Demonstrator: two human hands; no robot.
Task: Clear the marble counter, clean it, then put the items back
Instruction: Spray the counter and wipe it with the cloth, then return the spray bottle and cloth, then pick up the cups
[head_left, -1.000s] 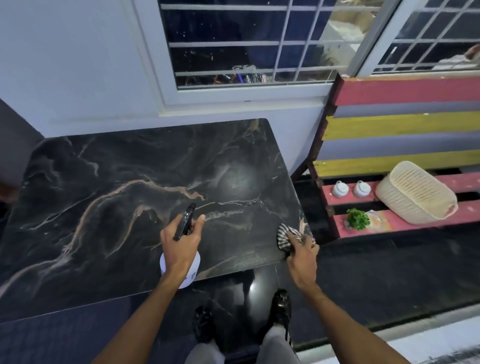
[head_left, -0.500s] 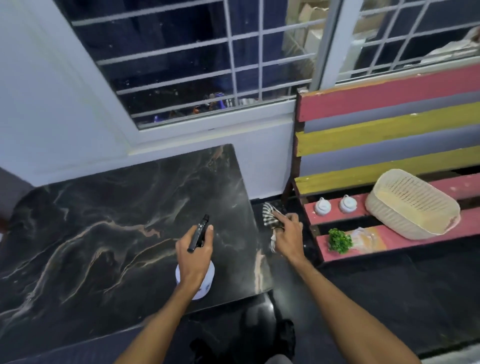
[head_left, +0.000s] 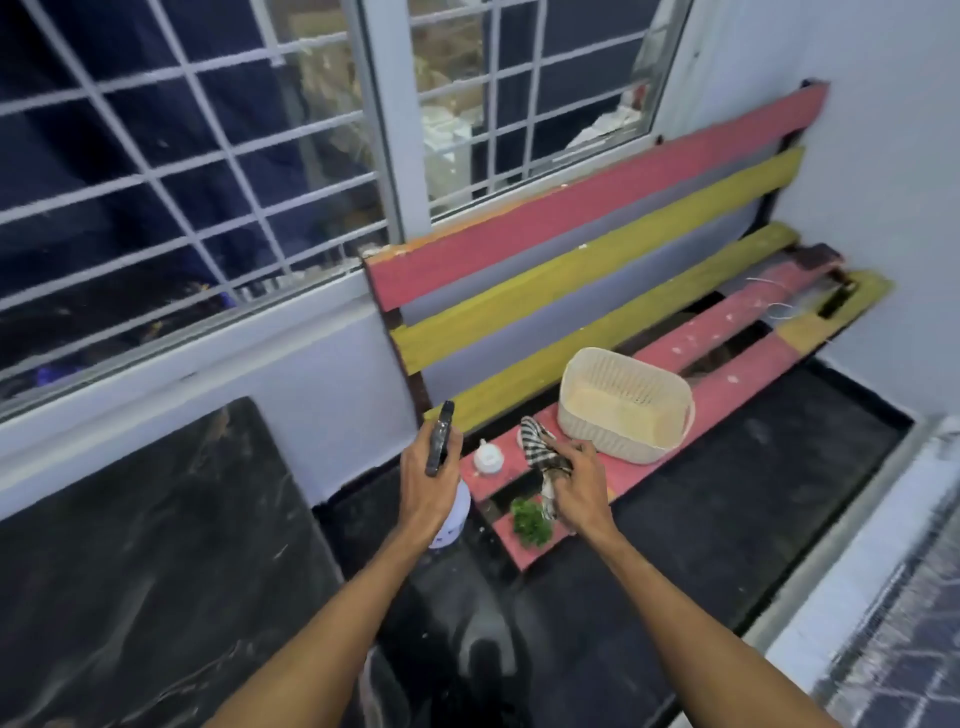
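Two hands out, left hand (head_left: 427, 491) fingers wrapped round spray bottle (head_left: 453, 512), right hand (head_left: 581, 491) fingers pinching checked cloth (head_left: 539, 448) above bench (head_left: 727, 371)

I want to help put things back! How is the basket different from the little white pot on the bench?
The basket is big and cream; the little white pot is small and white. The basket is open-topped with tiny holes all over; the pot is smooth with a knobbed lid. Both sit on the pink slats of the bench.
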